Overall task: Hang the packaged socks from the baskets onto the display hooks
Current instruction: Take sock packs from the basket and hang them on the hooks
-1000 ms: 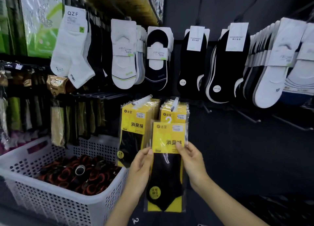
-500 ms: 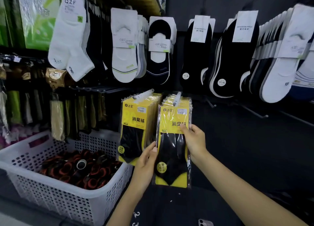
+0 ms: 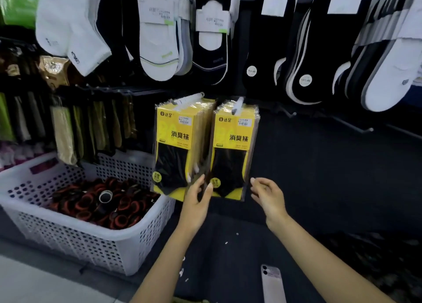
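- Packaged socks (image 3: 235, 152) hang on the right hook (image 3: 237, 104), beside a second stack (image 3: 178, 147).
- Left hand (image 3: 197, 200) touches their lower edge, fingers straight; right hand (image 3: 268, 194) relaxed, empty.
- This pack looks hung; left basket (image 3: 68, 241) holds more.

Display hooks (image 3: 237, 103) carrying yellow sock packs (image 3: 235, 143), dark surface (image 3: 228, 261) bearing white basket (image 3: 68, 241) at left, phone (image 3: 272, 286) lying near right.

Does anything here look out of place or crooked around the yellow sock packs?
Only one thing: a phone lies face down on the dark surface below the display, and it is not stock. The yellow sock packs hang on their hooks; none has fallen.
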Motion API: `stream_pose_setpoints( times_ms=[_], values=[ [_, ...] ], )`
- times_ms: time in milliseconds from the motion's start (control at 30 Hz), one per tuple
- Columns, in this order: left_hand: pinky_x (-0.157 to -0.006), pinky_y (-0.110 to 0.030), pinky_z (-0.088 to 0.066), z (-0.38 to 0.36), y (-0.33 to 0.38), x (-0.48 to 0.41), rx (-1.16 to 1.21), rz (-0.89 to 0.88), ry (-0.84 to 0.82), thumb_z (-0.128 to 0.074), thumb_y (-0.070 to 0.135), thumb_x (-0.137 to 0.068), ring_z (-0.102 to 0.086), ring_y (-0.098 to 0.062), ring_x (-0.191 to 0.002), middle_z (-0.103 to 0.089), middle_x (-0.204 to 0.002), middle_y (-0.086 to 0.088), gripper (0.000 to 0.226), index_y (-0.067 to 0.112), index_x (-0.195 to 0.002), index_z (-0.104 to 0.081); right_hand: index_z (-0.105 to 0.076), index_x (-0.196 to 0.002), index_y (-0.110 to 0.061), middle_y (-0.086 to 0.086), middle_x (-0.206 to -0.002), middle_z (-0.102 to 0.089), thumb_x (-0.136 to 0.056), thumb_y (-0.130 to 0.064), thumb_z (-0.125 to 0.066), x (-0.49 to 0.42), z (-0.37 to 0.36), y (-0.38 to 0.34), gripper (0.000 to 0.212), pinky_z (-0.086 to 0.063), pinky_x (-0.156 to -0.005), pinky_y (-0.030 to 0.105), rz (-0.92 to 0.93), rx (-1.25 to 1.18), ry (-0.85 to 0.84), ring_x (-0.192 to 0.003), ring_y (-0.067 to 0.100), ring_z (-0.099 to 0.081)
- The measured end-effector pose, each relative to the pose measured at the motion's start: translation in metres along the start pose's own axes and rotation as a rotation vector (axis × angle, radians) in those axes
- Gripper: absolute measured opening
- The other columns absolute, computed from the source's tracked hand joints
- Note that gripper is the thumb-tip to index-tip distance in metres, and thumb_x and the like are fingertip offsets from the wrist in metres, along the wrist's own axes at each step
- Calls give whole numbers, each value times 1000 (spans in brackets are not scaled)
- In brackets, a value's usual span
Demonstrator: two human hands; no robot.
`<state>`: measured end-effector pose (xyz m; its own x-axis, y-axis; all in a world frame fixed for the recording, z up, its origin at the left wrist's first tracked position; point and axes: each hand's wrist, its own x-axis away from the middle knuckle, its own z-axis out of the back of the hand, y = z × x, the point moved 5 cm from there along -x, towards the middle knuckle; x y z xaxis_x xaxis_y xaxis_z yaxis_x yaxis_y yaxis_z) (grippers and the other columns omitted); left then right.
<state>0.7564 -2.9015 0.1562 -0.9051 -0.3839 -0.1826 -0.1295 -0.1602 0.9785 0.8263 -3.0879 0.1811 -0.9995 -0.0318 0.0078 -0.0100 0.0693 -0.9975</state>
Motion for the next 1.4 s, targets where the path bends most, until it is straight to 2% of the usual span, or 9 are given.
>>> stream_pose_setpoints(
  times_ms=[100, 200, 267, 400, 500, 700, 900, 1233, 1400],
  values=[
    [-104, -28, -38, -2, -49, 42, -14, 108, 48, -48, 43, -94, -44, -6, -125, -46, -137, 13, 49, 27, -140, -43, -63, -100, -13, 4, -95, -68, -89, -16, -65, 36, 24, 61, 11, -54, -80, 26, -124, 62, -96, -91, 15, -66],
    [-89, -11, -39, -17, -111, 100, 42, 269, 97, -52, 34, -95, -50, 5, -103, -53, -120, 17, 39, 21, -132, -52, -65, -99, -9, 7, -99, -69, -91, -14, -63, 85, 49, 147, 9, -56, -74, 25, -393, 131, -173, -90, 19, -67],
    [-77, -5, -40, -27, -155, 144, 68, 401, 170, -56, 23, -94, -53, -1, -100, -59, -118, 7, 33, 12, -125, -56, -65, -96, -7, 9, -97, -68, -92, -10, -61, 121, 73, 209, 6, -54, -63, 19, -548, 193, -170, -79, 17, -66],
    [-90, -24, -45, -34, -233, 223, 30, 653, 196, -57, 9, -93, -56, -30, -112, -59, -123, -23, 33, -4, -122, -54, -66, -105, 6, 15, -91, -65, -87, -11, -68, 176, 128, 314, 25, -45, -71, 29, -719, 363, -56, -81, 23, -60],
    [-100, -42, -42, -29, -270, 257, -42, 802, 144, -59, 14, -92, -54, -38, -117, -57, -126, -24, 42, -4, -129, -50, -61, -112, 0, 11, -102, -64, -83, -20, -74, 187, 152, 349, 38, -40, -76, 26, -723, 474, -32, -91, 19, -56],
    [-94, -47, -48, -18, -306, 266, -115, 826, 73, -66, 22, -87, -57, -27, -105, -59, -118, -8, 42, 17, -126, -50, -28, -147, -8, 10, -149, -39, -77, -13, -79, 187, 170, 403, 86, -40, -104, 37, -811, 384, -83, -131, 28, -45],
    [-80, -31, -50, -20, -336, 245, -219, 783, -129, -73, 8, -80, -59, -27, -108, -60, -113, -5, 52, 19, -124, -47, -24, -148, -9, 10, -147, -40, -69, -6, -84, 180, 165, 428, 100, -34, -112, 38, -762, 472, -182, -135, 26, -39],
    [-99, -49, -46, -18, -374, 224, -378, 735, -254, -83, 6, -67, -55, -28, -116, -56, -126, -13, 82, 9, -137, -39, -28, -143, -16, 1, -130, -51, -68, -14, -85, 169, 159, 449, 94, -40, -97, 26, -738, 500, -249, -117, 15, -50],
    [-67, -9, -52, -16, -386, 222, -326, 778, -207, -78, -1, -72, -63, -4, -87, -62, -112, -6, 68, 11, -128, -41, -37, -140, -23, -3, -128, -46, -69, -30, -85, 173, 158, 453, 86, -41, -93, 27, -760, 552, -312, -115, 14, -47]
  ],
)
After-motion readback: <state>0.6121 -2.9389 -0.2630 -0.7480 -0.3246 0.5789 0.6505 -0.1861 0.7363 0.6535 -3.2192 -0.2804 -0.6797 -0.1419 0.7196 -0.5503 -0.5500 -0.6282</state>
